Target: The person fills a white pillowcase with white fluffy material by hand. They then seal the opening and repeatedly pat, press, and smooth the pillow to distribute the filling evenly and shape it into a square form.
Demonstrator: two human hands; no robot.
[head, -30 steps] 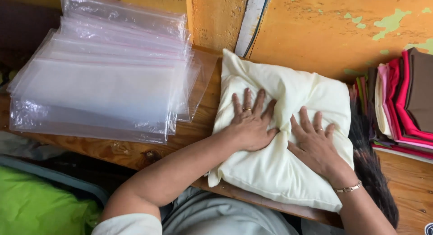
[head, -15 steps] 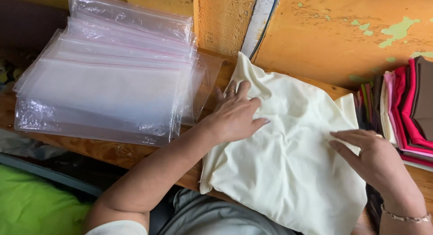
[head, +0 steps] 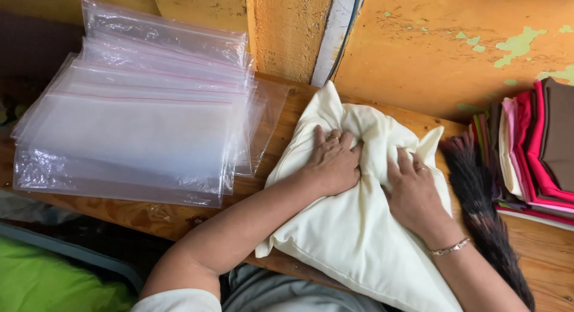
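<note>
A cream fabric cover is spread on the wooden table, right of the stack of clear zip bags. Its bunched folds are gripped by the left hand and, apparently, the right hand.

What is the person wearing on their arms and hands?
Both forearms are bare. The left arm shows the edge of a short white sleeve at the shoulder. The left hand has a thin gold-coloured ring on one finger. The right hand also wears a slim ring, and a thin metal chain bracelet circles the right wrist. No gloves or watch.
</note>
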